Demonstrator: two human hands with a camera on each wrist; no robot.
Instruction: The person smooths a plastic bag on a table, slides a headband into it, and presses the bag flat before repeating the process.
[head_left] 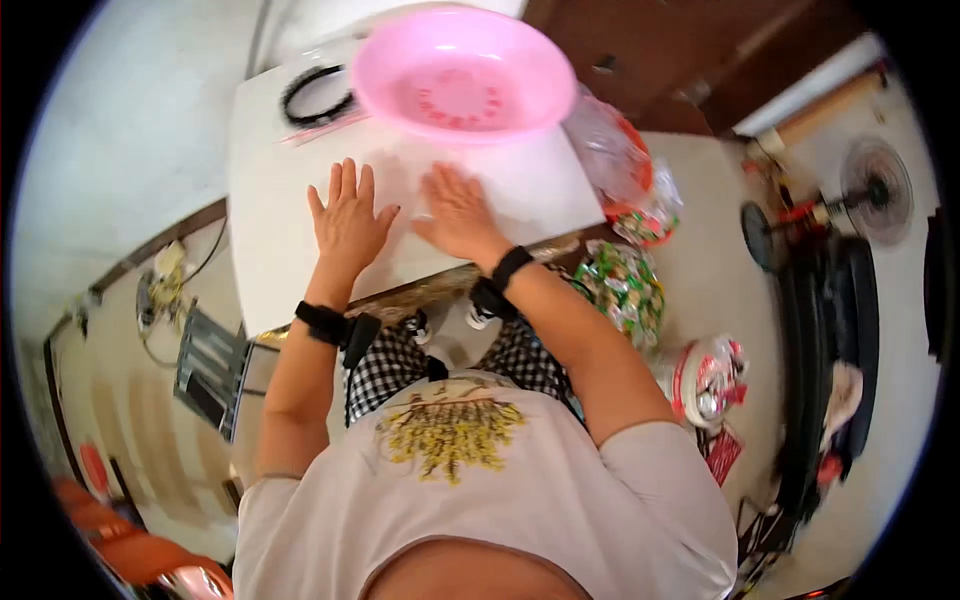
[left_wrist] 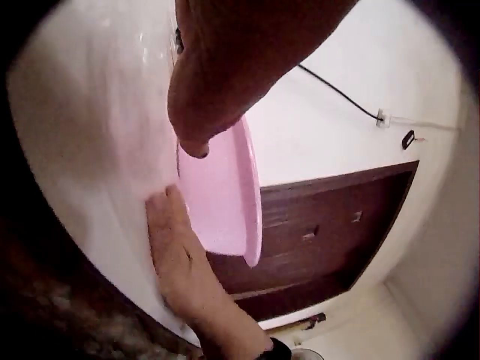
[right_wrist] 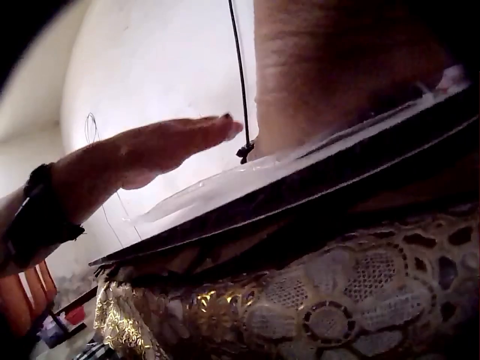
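Observation:
Palm down over the white table [head_left: 270,200], my left hand [head_left: 350,215] has its fingers straight and spread, holding nothing. In the right wrist view that left hand [right_wrist: 157,154] stretches flat a little above the tabletop. My right hand [head_left: 458,212] lies on the table with fingers extended, angled toward the left hand; nothing is in its grasp. Just beyond the fingertips stands a pink plastic basin [head_left: 465,70], its inside printed with red marks. To the basin's left lies a black ring-shaped band [head_left: 318,97], close to clear plastic.
Plastic bags [head_left: 605,150] sit at the table's right side, with a bag of green wrapped items [head_left: 622,290] below. A tub of packets [head_left: 705,380] stands on the floor. Patterned lace cloth [right_wrist: 300,300] hangs under the table edge. A grey folding chair [head_left: 210,370] is at left.

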